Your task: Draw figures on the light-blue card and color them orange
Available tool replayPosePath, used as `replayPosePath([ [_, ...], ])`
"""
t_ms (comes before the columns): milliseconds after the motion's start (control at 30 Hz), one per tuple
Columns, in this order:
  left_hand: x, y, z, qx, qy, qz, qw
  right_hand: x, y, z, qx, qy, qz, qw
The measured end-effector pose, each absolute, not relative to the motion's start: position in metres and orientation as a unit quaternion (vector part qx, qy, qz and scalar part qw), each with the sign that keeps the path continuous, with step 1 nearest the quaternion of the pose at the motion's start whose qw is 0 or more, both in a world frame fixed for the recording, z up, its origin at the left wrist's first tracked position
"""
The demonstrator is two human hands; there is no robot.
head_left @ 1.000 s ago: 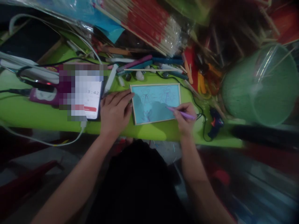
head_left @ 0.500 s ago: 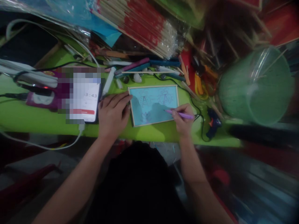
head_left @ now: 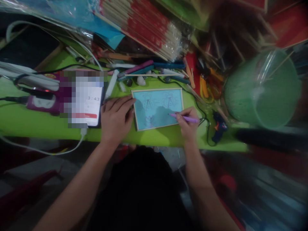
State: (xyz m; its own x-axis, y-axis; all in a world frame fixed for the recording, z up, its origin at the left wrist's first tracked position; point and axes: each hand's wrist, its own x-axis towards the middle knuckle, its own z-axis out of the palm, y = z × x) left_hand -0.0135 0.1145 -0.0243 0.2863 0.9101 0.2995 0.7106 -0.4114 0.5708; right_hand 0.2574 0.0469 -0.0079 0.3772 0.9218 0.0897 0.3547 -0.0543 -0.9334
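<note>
A small blue board (head_left: 156, 119) with a pale wooden frame lies on the green tabletop. Line drawings of several little figures show on its surface. My right hand (head_left: 189, 123) grips a purple pen (head_left: 191, 119), its tip at the lower right part of the board. Whether the tip touches the surface I cannot tell. My left hand (head_left: 117, 117) rests flat with fingers stretched out, the fingertips at the board's left edge. Just left of that hand lies a phone (head_left: 92, 110) with a lit screen and a white cable plugged in.
Pens and markers (head_left: 137, 68) lie in a row behind the board. To the right are a glue gun (head_left: 218, 126), orange-handled scissors (head_left: 204, 89) and a large green translucent bucket (head_left: 262, 89). A purple power strip (head_left: 43, 102) with cables is at left. Bundled sticks (head_left: 144, 29) lie at the back.
Almost nothing differs. My right hand and the pen tip have shifted very slightly left; the left hand and the board stay in place.
</note>
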Motion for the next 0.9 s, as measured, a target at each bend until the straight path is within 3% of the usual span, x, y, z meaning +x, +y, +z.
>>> replayPosePath([
  [900, -0.013, 0.113, -0.015, 0.775, 0.544, 0.253, 0.197, 0.255, 0.048, -0.004, -0.683, -0.509, 0.245, 0.462],
])
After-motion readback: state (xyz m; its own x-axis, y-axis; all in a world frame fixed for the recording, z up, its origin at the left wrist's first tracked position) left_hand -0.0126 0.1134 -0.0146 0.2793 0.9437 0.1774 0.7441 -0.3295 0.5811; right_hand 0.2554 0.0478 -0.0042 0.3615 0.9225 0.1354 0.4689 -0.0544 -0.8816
